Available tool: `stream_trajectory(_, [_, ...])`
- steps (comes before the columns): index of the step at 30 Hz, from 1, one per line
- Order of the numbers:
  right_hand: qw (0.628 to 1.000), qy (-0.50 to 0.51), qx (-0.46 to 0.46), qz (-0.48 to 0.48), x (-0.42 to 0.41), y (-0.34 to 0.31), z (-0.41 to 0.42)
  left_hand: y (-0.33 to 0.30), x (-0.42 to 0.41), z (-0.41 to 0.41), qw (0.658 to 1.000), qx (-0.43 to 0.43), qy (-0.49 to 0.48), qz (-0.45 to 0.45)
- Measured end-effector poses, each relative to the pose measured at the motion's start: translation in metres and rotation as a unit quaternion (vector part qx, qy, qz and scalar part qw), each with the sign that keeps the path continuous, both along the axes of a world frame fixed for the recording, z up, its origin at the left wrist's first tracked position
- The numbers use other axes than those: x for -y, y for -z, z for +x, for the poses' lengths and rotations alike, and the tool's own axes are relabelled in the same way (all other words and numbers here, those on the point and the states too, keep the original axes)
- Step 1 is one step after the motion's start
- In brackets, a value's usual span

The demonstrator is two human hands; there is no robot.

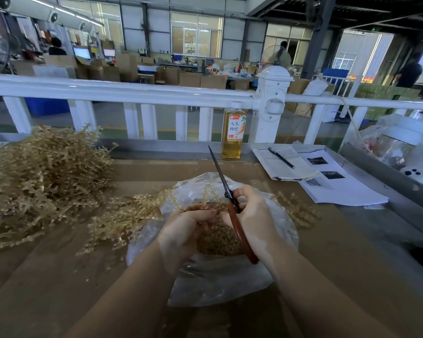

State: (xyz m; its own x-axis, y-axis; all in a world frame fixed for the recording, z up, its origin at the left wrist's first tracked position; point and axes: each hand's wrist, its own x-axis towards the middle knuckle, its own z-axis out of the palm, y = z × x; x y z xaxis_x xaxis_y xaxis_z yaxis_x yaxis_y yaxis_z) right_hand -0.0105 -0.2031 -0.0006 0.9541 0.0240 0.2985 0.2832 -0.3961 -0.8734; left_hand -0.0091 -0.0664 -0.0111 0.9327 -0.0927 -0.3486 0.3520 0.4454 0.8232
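Left hand: I see my left hand (183, 230) curled, fingertips pinching the stem of a beige sprig (206, 196) above the bag.
Right hand: my right hand (252, 215) grips the scissors (230, 196) around the red handles, just beside the left hand.
Scissors: blades lie together and point up and away from me; one red handle sticks out below my palm.
Sprig: held between both hands, its small branches standing up just left of the blades.
Plastic bag (220, 284): clear, lying open on the counter (59, 289) under both hands, with a heap of small beige bits (217, 237) inside.
Pile of sprigs (42, 181): big tangled mound at the far left of the counter; looser sprigs (122, 220) lie between it and the bag.
Bottle (233, 132): upright at the back edge, amber liquid, white cap, well apart from my hands.
Notebook (283, 164): open to the right of the bottle, with a pen (280, 157) lying on it.
Printed sheets (342, 189): partly under the notebook.
Railing (132, 91): white, running behind the counter.
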Motion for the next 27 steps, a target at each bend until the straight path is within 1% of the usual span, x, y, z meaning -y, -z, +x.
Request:
stream_trajectory(3, [1.000, -0.007, -0.002, -0.012, 0.000, 0.001, 0.001, 0.001, -0.001, -0.002, 1.000, -0.011, 0.021, 0.002])
stream_trajectory(5, [0.999, -0.012, -0.004, -0.030, -0.001, 0.002, 0.001, 0.001, 0.001, -0.002, 1.000, -0.017, 0.018, 0.005])
stream_trajectory(8, [0.999, -0.014, 0.003, -0.050, -0.003, 0.003, 0.000, 0.000, 0.006, -0.002, 1.000, -0.023, -0.007, 0.009])
stream_trajectory(10, [0.998, -0.009, 0.008, -0.059, -0.003, 0.002, -0.001, -0.001, 0.007, -0.002, 0.999, -0.021, -0.024, -0.014])
stream_trajectory(12, [0.999, 0.004, 0.014, -0.051, -0.003, 0.003, -0.001, 0.000, 0.005, -0.001, 0.998, -0.021, -0.039, -0.049])
stream_trajectory(14, [0.999, 0.023, 0.018, -0.028, -0.001, 0.003, -0.001, 0.000, 0.003, -0.002, 0.995, -0.016, -0.084, -0.053])
stream_trajectory(15, [0.999, 0.028, 0.018, -0.018, -0.001, 0.003, -0.001, 0.001, 0.002, -0.003, 0.992, -0.002, -0.120, -0.036])
stream_trajectory(17, [1.000, 0.027, 0.011, 0.008, 0.000, 0.002, -0.001, 0.006, 0.000, -0.003, 0.980, 0.044, -0.191, 0.029])
stream_trajectory(19, [0.999, 0.025, 0.004, 0.036, 0.001, 0.001, -0.001, 0.006, -0.001, -0.004, 0.971, 0.102, -0.193, 0.097])
stream_trajectory(21, [0.998, 0.027, -0.005, 0.054, 0.000, -0.002, -0.001, 0.002, 0.000, -0.007, 0.969, 0.142, -0.160, 0.124])
stream_trajectory(22, [0.998, 0.028, -0.005, 0.058, 0.000, -0.002, -0.001, -0.001, 0.001, -0.009, 0.973, 0.137, -0.141, 0.121])
stream_trajectory(24, [0.998, 0.028, 0.001, 0.055, 0.000, -0.003, -0.002, -0.006, 0.003, -0.010, 0.986, 0.083, -0.112, 0.087])
stream_trajectory(25, [0.998, 0.027, 0.003, 0.053, 0.000, -0.003, -0.002, -0.006, 0.004, -0.009, 0.991, 0.057, -0.108, 0.055])
stream_trajectory(27, [0.998, 0.019, 0.001, 0.058, -0.001, -0.003, -0.002, -0.006, 0.004, -0.008, 0.992, 0.037, -0.124, 0.006])
